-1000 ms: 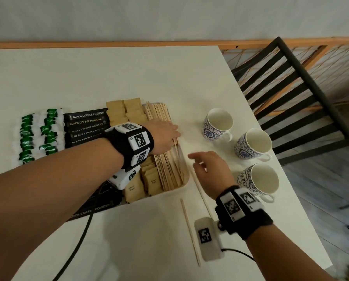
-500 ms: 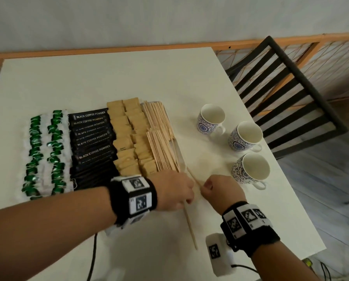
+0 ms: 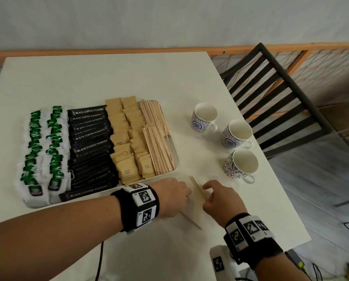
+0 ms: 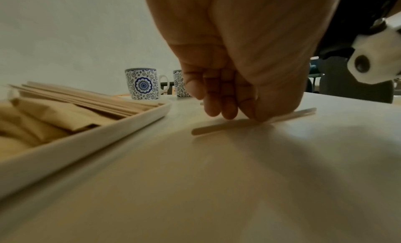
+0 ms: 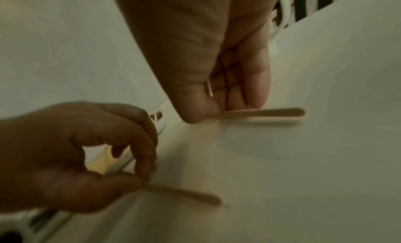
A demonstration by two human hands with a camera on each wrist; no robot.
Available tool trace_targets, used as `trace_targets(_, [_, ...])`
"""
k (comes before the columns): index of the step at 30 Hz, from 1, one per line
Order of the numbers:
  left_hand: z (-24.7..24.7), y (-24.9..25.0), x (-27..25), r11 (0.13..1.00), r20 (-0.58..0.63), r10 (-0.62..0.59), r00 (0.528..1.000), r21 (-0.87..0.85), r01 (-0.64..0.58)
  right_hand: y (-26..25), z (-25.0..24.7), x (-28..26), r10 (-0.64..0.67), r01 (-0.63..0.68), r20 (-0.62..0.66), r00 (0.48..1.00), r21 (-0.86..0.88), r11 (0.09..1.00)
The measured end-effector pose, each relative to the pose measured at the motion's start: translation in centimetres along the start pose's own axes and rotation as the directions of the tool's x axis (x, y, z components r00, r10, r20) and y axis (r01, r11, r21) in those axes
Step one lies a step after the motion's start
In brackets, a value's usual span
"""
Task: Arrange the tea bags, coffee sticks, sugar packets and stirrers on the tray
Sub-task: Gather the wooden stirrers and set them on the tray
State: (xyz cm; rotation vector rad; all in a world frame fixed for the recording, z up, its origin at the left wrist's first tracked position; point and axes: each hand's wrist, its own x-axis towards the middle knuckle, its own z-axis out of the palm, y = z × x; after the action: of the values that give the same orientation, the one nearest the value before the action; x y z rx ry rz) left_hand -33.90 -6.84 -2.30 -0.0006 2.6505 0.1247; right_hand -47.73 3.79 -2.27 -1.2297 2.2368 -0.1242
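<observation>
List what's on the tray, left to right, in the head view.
Green-tagged tea bags → black coffee powder sticks → brown sugar packets → wooden stirrers, all on the white tray.

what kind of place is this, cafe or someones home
Cannot tell for sure; it looks like a refreshment station: a tray stocked with black coffee powder sticks and brown sugar packets, and three patterned mugs on a white table.
</observation>
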Motion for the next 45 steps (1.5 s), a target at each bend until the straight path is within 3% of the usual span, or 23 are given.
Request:
trace_targets(5, [-1.3,-0.3,-0.5,0.998,-0.07,-0.063,0.996,-0.002,0.063,0.0,0.1,-0.7,-0.061,0.044,0.048,0.997,0.309,0.95])
trace_targets(13, [-2.9,-2.1,-2.5,0.976,-0.165,-0.215,0.963,0.004,0.219,-2.4,0.4,0.4,-0.188,0.155,0.024,0.982,0.471,0.868])
trace_targets(16, [-2.8,-3.4,-3.5,0.976,-0.265,-0.212,0.941,-0.019,0.215,-3.5,-0.3,1.4,-0.253,0.219,0.034,0.967,0.406,0.887])
trace_targets(18, [-2.8,-4.3,-4.3,0.977,-0.366,-0.211,0.906,-0.04,0.212,-4.4,-1.0,2.4,-0.287,0.262,0.056,0.956,0.272,0.926])
trace_targets(21, [-2.9,-5.8,-5.3,0.939,-0.51,-0.334,0.792,-0.256,0.231,-5.6,-2.7,4.6,-0.269,0.255,0.023,0.963,0.255,0.933])
trace_targets(25, [-2.9,-8.8,-7.2,0.675,-0.429,-0.7,0.571,-0.659,0.332,-7.0,-4.7,8.1,-0.169,0.185,-0.081,0.982,0.566,0.803])
trace_targets(27, [-2.6,-10.0,-7.5,0.531,-0.31,-0.793,0.524,-0.773,0.347,-8.0,-4.9,9.6,-0.143,0.185,-0.118,0.983,0.622,0.76])
trace_targets(29, [-2.5,-10.9,-7.4,0.44,-0.215,-0.833,0.51,-0.817,0.373,-8.7,-4.8,11.0,-0.131,0.195,-0.148,0.98,0.628,0.753])
trace_targets(35, [-1.3,-12.4,-6.6,0.291,-0.065,-0.864,0.5,-0.873,0.39,-9.4,-3.3,12.6,-0.167,0.196,-0.104,0.98,0.595,0.78])
trace_targets(45, [-2.0,-12.5,-5.1,0.158,0.073,-0.861,0.503,-0.902,0.402,-8.4,-1.7,13.0,-0.184,0.217,-0.12,0.976,0.414,0.884])
